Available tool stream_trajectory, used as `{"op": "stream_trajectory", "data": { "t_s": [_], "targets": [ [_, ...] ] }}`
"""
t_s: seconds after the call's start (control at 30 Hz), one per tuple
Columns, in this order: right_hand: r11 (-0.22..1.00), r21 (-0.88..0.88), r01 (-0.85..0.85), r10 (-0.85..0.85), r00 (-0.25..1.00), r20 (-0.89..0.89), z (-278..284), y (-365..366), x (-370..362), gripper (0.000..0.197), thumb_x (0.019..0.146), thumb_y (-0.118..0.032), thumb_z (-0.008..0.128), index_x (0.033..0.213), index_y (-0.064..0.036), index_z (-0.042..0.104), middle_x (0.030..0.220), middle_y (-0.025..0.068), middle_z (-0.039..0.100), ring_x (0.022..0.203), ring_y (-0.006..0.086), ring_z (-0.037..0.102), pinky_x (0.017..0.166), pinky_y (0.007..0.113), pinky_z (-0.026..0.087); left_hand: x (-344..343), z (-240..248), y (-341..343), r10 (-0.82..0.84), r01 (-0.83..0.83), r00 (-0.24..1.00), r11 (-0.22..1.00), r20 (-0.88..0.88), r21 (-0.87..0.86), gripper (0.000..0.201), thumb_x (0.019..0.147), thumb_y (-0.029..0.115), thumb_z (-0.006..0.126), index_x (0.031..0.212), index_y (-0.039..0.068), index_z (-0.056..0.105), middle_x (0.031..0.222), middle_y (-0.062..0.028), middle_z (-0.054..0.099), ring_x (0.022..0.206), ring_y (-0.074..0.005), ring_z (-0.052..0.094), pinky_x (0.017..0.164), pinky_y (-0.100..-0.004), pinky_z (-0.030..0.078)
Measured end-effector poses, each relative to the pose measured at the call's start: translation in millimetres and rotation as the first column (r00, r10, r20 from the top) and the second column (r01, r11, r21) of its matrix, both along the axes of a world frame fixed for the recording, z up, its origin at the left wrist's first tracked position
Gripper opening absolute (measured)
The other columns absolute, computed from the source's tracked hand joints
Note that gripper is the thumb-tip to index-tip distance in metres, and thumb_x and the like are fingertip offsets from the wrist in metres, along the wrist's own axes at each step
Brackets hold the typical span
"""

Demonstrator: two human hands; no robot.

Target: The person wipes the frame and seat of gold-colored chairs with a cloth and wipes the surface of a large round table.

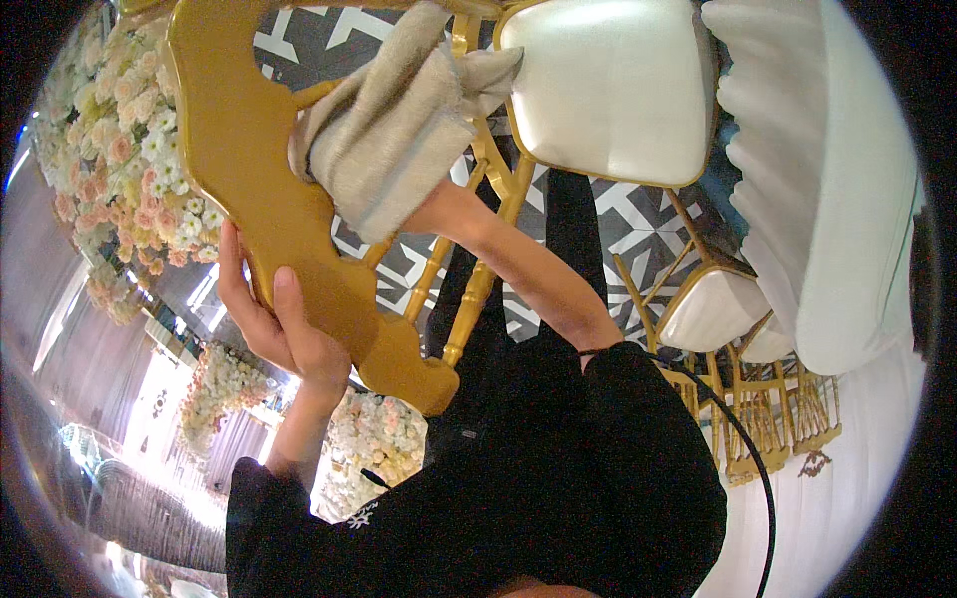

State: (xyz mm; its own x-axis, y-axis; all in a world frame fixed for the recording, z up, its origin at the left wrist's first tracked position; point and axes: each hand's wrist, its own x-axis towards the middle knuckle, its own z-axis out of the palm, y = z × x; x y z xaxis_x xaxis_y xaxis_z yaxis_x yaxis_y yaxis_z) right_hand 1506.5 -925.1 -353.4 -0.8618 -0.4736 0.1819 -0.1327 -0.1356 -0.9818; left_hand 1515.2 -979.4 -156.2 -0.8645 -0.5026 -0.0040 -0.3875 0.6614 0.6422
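Note:
A gold chair back (pixel 249 169) with a wavy carved outline fills the upper left. My left hand (pixel 274 319) grips its lower edge, thumb on the front face. My right hand (pixel 439 209) is mostly hidden under a beige cloth (pixel 389 140) that it presses against the chair back. The chair's white cushioned seat (pixel 608 90) lies beyond, at the top middle. Both my sleeves are black.
More gold chairs with white seats (pixel 713 309) stand at the right next to a white draped table (pixel 827 179). The floor (pixel 628 219) has a dark and white geometric pattern. Banks of pink and white flowers (pixel 120 130) line the left side.

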Motion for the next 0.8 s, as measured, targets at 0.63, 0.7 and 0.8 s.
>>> {"op": "stream_trajectory", "data": {
  "t_s": [0.63, 0.7, 0.8],
  "targets": [
    [0.946, 0.311, -0.095, 0.134, 0.985, -0.107, -56.0, 34.5, 6.4, 0.034, 0.076, -0.026, 0.058, 0.105, -0.0086, 0.056, 0.108, 0.0121, 0.056, 0.109, 0.0315, 0.049, 0.100, 0.047, 0.032, -4.3, -3.4, 5.9, 0.026, -0.027, 0.999, 0.999, -0.042, -0.020, 0.049, 0.090, 0.017, 0.046, 0.133, -0.004, 0.035, 0.132, -0.0159, 0.041, 0.122, -0.0241, 0.040, 0.104, -0.0373, 0.029],
    [0.989, 0.145, 0.008, 0.012, 0.990, -0.141, 19.3, 12.3, 16.7, 0.037, 0.074, -0.027, 0.058, 0.107, -0.0097, 0.056, 0.109, 0.0126, 0.055, 0.112, 0.0340, 0.046, 0.102, 0.051, 0.027, -0.5, -0.5, 1.0, -0.010, 0.009, 0.999, 1.000, -0.037, -0.020, 0.050, 0.090, 0.017, 0.047, 0.134, -0.003, 0.035, 0.132, -0.0155, 0.041, 0.123, -0.0246, 0.039, 0.104, -0.0374, 0.029],
    [0.999, 0.039, 0.011, -0.009, 0.998, -0.057, 22.7, -4.2, 28.3, 0.040, 0.069, -0.033, 0.060, 0.104, -0.0118, 0.059, 0.111, 0.0146, 0.055, 0.109, 0.0382, 0.045, 0.100, 0.052, 0.026, -4.1, -4.5, 2.2, -0.025, 0.024, 0.999, 0.999, -0.025, -0.022, 0.050, 0.090, 0.017, 0.047, 0.134, -0.003, 0.035, 0.133, -0.0156, 0.040, 0.124, -0.0245, 0.039, 0.105, -0.0371, 0.028]
  ]
}}
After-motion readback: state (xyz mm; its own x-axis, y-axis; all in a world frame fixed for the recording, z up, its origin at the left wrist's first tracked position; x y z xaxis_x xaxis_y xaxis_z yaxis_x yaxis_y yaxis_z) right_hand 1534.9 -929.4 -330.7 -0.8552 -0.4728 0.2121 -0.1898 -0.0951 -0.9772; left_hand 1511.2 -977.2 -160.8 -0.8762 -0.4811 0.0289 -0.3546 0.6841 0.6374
